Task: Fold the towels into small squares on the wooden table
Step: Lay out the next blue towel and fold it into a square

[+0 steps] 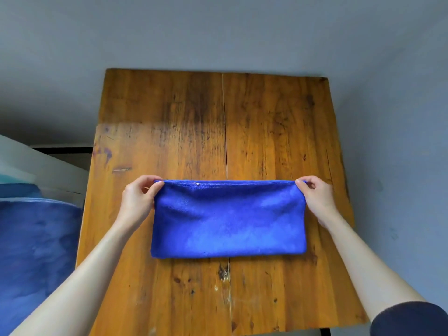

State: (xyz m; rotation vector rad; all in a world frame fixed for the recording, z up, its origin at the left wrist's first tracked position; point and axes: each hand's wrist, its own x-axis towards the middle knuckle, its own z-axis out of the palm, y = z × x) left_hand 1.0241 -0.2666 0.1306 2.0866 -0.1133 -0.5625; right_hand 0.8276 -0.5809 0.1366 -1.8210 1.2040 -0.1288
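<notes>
While both hands pinch its far corners, left hand (138,197) at nine o'clock, right hand (315,194) at three, the folded blue microfibre towel (228,219) lies flat on the worn wooden table (218,117); bare boards stretch toward twelve, table's near edge cut off.

- One view only, from a head-worn wide-angle camera; no second view shares the scene.
- It looks forward and steeply down onto the wooden table (266,132), which fills the frame's centre.
- It sits close: both forearms enter from the lower corners.
- Grey floor fills the top.

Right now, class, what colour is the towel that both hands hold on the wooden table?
The towel is bright royal blue, plain; head view.
</notes>
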